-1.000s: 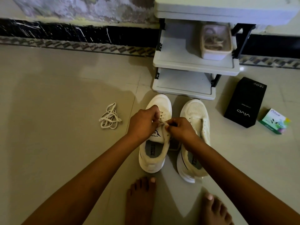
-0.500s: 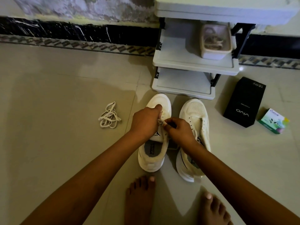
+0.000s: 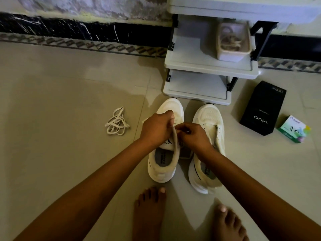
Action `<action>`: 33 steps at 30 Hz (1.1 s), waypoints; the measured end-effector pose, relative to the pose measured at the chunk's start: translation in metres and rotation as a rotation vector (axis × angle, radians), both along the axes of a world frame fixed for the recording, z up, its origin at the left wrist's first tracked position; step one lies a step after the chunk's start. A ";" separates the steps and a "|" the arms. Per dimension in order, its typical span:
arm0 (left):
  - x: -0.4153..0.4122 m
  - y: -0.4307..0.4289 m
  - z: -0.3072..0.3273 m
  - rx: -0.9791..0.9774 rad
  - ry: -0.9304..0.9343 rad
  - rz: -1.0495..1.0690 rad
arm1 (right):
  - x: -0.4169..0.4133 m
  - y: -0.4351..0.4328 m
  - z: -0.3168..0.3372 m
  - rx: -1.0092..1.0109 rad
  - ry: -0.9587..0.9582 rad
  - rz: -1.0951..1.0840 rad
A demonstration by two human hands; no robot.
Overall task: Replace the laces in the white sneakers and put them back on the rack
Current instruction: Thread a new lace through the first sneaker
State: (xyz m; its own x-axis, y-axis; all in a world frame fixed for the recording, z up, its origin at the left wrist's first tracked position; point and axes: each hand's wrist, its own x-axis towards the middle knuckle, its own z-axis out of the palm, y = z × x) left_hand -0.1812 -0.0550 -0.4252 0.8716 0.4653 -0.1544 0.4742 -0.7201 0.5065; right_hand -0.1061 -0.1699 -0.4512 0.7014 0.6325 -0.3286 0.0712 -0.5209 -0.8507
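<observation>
Two white sneakers stand side by side on the tiled floor, toes toward the rack. My left hand [image 3: 157, 129] and my right hand [image 3: 193, 136] meet over the eyelet area of the left sneaker [image 3: 164, 164], both pinching a white lace there; the lace itself is mostly hidden by my fingers. The right sneaker [image 3: 207, 122] stands untouched beside it, its tongue loose. A loose bundle of white laces [image 3: 116, 121] lies on the floor to the left. The white shoe rack [image 3: 206, 66] stands just beyond the sneakers.
A small white tray with tangled laces [image 3: 232, 42] sits on the rack's middle shelf. A black phone box [image 3: 263, 108] and a small green carton [image 3: 293, 129] lie on the floor at right. My bare feet [image 3: 149, 211] are near the sneakers' heels.
Both hands have shifted slightly toward the toe of the left sneaker, still working the lace. The sneakers and the loose laces have not moved.
</observation>
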 end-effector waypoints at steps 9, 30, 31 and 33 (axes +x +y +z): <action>-0.018 0.038 0.005 -0.343 0.137 -0.007 | 0.000 0.003 0.003 0.008 -0.312 0.067; -0.015 0.031 -0.004 -0.256 0.380 -0.141 | 0.019 0.004 0.037 -0.048 -0.202 0.423; -0.015 0.032 -0.003 -0.251 0.386 -0.144 | 0.021 0.004 0.050 0.111 -0.058 0.348; -0.014 0.033 -0.003 -0.255 0.385 -0.137 | 0.026 0.004 0.074 0.377 0.146 0.213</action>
State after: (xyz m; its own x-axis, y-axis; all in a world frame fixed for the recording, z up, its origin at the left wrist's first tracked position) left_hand -0.1955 -0.0217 -0.4277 0.7792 0.2554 -0.5724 0.5715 -0.6644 0.4816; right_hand -0.0801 -0.1655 -0.3775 0.5063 0.8519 -0.1335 0.0085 -0.1597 -0.9871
